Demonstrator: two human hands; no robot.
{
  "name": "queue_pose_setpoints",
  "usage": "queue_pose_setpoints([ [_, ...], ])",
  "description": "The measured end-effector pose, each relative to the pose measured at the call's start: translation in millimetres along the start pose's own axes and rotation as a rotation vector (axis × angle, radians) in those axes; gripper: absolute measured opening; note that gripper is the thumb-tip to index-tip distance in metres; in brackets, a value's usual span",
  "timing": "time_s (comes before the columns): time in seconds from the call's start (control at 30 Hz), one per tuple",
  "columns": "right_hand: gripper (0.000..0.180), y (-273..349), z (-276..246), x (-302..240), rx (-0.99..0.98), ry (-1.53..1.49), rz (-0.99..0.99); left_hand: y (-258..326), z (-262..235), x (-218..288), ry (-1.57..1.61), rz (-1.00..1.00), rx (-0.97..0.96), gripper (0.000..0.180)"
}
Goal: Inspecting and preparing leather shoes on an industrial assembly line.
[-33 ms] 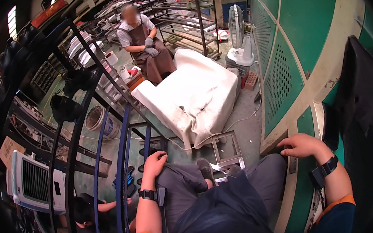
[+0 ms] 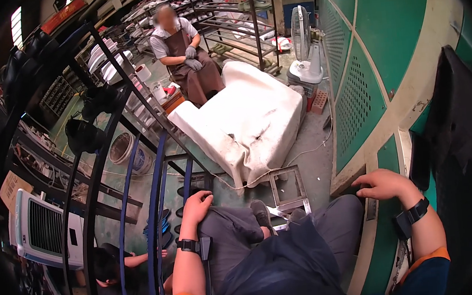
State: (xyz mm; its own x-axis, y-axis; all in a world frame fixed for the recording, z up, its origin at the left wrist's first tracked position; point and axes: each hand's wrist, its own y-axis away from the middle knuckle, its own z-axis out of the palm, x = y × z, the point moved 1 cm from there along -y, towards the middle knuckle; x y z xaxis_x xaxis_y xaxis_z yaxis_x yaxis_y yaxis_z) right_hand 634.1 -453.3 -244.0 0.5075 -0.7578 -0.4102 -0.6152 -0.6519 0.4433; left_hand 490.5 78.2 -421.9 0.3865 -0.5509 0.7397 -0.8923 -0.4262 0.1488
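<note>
Left hand (image 2: pixel 196 202) rests empty on the knee (image 2: pixel 226 227); right hand (image 2: pixel 382 184) lies flat, gripping nothing, on the green wall's ledge (image 2: pixel 356 173). Keep both braced for steady footing.

You look down into a cluttered workshop — a grey concrete floor (image 2: pixel 310 158) below you, a green perforated wall (image 2: pixel 353 75) with cream bands on your right. Dark metal racks (image 2: pixel 236 18) stand at the far end, and a white pedestal fan (image 2: pixel 303 46) sits near a large white block (image 2: pixel 250 121). Daylight comes through a small window (image 2: pixel 16 23) at upper left — the rest is dim.
</note>
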Motion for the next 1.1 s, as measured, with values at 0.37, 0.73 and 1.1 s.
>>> queue_pose_setpoints([
  [0.37, 0.045, -0.8, -2.0, -3.7, -0.001, -0.027, 0.033, -0.5, -1.5, 1.8, -0.044, 0.014, -0.017, 0.038],
  [0.73, 0.044, -0.3, -3.6, -6.2, 0.012, -0.005, 0.023, 1.5, -2.4, 5.0, -0.045, -0.030, -0.027, 0.040],
  [1.1, 0.042, -0.9, -2.1, -6.0, 0.048, -0.022, -0.001, 1.0, -2.0, 3.4, -0.064, 0.005, -0.021, 0.041],
])
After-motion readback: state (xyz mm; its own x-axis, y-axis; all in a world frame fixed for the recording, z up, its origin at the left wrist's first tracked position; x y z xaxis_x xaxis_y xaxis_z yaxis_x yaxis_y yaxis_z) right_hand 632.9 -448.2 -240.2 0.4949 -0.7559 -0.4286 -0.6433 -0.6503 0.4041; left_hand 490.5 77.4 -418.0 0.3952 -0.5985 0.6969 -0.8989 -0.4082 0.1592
